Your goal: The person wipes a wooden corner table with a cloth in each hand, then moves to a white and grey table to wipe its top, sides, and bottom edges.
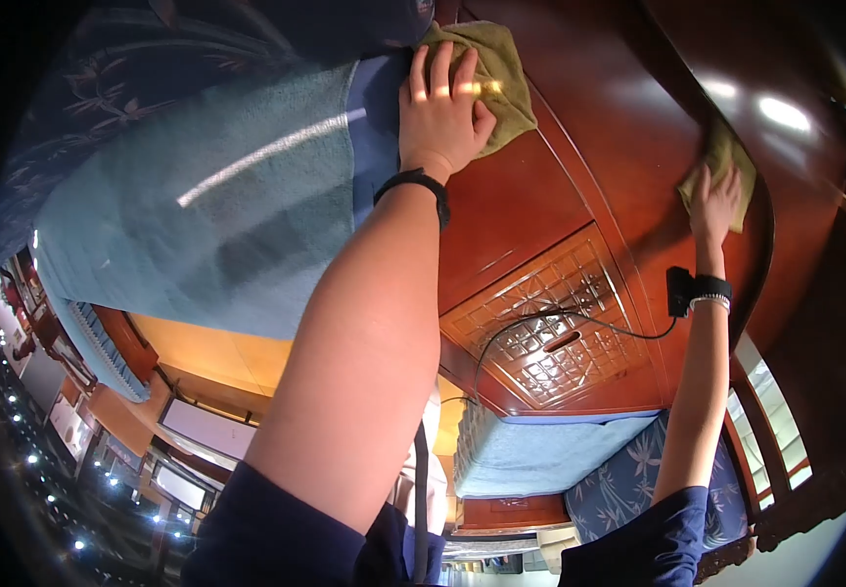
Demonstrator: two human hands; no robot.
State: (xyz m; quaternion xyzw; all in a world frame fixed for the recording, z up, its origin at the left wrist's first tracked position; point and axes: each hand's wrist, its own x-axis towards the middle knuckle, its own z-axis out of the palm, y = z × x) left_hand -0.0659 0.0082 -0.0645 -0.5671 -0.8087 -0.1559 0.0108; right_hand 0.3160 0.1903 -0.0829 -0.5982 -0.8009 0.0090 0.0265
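My left hand (444, 112) lies flat on a folded olive-green cloth (506, 78), fingers spread, thumb out to the right. It is at the border between a dark blue cushion edge and a reddish-brown varnished wooden surface (511, 201). Farther right, my right hand (714, 203) rests with fingers stretched over a second olive-green cloth (742, 191), pressed to the wood near a curved dark edge. This hand and its cloth look slightly blurred. A black band circles each wrist, and a cable runs from the right one.
Between my arms is a carved lattice panel (550, 323) with a slot, crossed by the black cable (628, 333). A light-blue towel cover (217, 196) lies over the seat at left. Another blue-covered seat (540, 455) and a patterned cushion (618, 484) stand lower right.
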